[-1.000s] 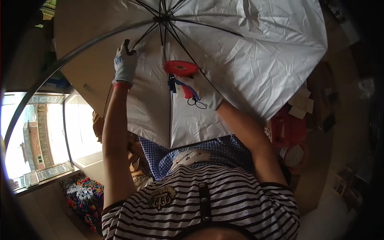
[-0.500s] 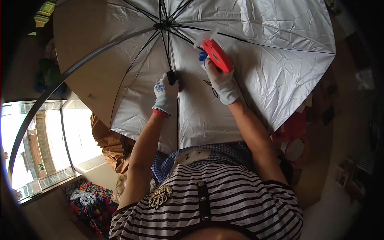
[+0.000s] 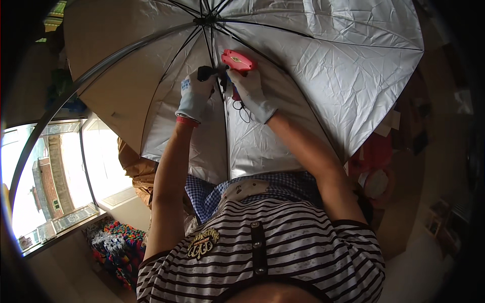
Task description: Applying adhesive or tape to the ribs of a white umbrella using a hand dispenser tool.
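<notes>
Grip: right gloved hand (image 3: 251, 96) closed around a red handheld tool (image 3: 239, 61), thumb side uppermost. Left gloved hand (image 3: 193, 98) curled near a black piece (image 3: 205, 73); cannot tell whether this is a separate item pinched in the fingers or part of the glove, so grip unresolved.

Position: both hands over the silver inside of an open umbrella (image 3: 348, 70), between its hub (image 3: 207, 20) and the canopy edge nearest the wearer. Tool sits below the hub, just beside the black piece; contact between the two not resolvable. Thin dark loop (image 3: 244, 114) hangs below the right hand.

Hidden or cut off: tool handle largely behind the right-hand fingers; its front end blurs against the ribs. Far edge of canopy runs out of frame. Shaft (image 3: 118, 58) bends across the left side in the fisheye and leaves the hub region. Near canopy edge meets a blue checked cloth (image 3: 199, 194) at the lap.

Containers: beyond the canopy's right-hand edge, a red container (image 3: 371, 154), dim, contents unreadable. Next to it, a round reddish container (image 3: 388, 189) shows something pale inside, kind uncertain.
</notes>
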The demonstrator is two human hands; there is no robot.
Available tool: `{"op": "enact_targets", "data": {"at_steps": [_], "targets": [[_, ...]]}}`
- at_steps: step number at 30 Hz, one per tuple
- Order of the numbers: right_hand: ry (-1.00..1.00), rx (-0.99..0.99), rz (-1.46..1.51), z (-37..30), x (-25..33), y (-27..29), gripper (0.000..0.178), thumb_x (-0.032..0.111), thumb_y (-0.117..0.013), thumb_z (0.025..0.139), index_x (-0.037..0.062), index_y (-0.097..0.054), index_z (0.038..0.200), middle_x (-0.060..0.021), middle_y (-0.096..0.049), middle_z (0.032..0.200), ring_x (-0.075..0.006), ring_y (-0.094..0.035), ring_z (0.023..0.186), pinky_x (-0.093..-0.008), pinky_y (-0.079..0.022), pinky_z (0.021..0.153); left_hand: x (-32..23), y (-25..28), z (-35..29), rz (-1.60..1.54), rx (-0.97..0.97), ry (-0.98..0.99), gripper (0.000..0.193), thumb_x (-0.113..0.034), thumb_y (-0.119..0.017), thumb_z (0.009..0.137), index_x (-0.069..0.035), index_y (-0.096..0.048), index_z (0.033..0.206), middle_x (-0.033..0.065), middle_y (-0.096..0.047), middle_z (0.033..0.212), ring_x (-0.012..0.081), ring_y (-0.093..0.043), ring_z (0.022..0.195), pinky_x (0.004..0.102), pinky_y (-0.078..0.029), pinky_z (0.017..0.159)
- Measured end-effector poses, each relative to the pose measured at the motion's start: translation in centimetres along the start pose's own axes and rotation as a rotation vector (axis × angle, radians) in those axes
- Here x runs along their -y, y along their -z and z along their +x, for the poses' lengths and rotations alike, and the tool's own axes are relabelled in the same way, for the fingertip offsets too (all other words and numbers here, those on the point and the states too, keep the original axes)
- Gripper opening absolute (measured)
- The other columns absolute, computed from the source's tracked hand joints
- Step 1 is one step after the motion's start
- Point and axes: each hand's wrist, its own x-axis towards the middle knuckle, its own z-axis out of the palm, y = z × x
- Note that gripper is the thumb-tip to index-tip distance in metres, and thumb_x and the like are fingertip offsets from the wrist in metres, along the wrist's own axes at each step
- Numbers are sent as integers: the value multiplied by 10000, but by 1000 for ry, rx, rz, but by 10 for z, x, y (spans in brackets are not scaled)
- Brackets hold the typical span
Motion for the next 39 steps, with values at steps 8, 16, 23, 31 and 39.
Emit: {"op": "enact_targets", "data": {"at_steps": [8,16,23,31,39], "targets": [[-22,46,-74,-13,-1,-9,209,215,-618,811,27,-607,721,-35,-599,606,-126,-583,529,-295,-413,463,-19,-5,-3,101,-53,35,296,-321,-661,787,-71,-707,939,137,-686,725,290,-675,676,382,-515,626],[-144,123,-48,-11,8,2,158,177,-609,832,25,-634,795,-19,-578,596,-107,-548,482,-284,-415,430,-2,-16,8,162,-176,52,248,-253,-691,759,-62,-723,915,132,-679,697,220,-666,592,351,-515,580],[-82,47,-151,-10,2,0,133,160,-603,856,35,-648,839,0,-580,638,-67,-520,522,-269,-422,476,-6,-10,6,14,-99,46,196,-159,-676,786,-46,-730,937,79,-673,677,139,-624,537,291,-478,471],[-58,72,-224,-17,16,4,165,177,-606,826,17,-644,829,-5,-591,629,-106,-551,547,-296,-451,520,-19,-9,-2,8,-101,85,171,-166,-668,787,-54,-730,900,91,-651,611,163,-611,486,299,-476,480],[-187,190,-59,-4,13,13,201,193,-618,821,16,-637,914,-39,-640,762,-142,-633,682,-294,-508,636,-19,-11,0,28,-121,89,179,-140,-661,802,-37,-728,932,79,-665,650,134,-613,510,283,-472,456]]}}
